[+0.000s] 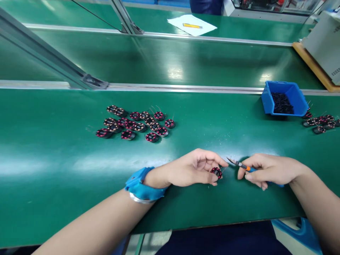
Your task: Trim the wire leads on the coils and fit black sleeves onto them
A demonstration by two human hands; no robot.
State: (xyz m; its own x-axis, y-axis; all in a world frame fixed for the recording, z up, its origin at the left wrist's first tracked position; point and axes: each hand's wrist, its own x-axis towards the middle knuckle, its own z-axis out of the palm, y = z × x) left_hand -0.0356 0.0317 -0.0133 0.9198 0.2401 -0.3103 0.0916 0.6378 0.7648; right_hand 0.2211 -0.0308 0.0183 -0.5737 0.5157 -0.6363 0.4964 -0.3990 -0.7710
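Near the front of the green bench, my left hand (195, 168) is closed on a small round motor stator (216, 172) with dark red and black windings. Thin wire ends stick out from its right side. My right hand (271, 170) grips wire cutters (245, 167) with blue and orange handles. Their pointed jaws aim left, a short way from the wires and apart from them. A blue band circles my left wrist. Beyond my left hand lies a loose group of similar stators (139, 124), some with wires standing up.
A blue bin (299, 97) holding small black pieces stands at the right, with more stators (322, 122) beside it. Metal rails (186, 88) cross the bench behind. A yellow cutter (192, 26) lies on white paper (203, 32). Small scraps dot the bench.
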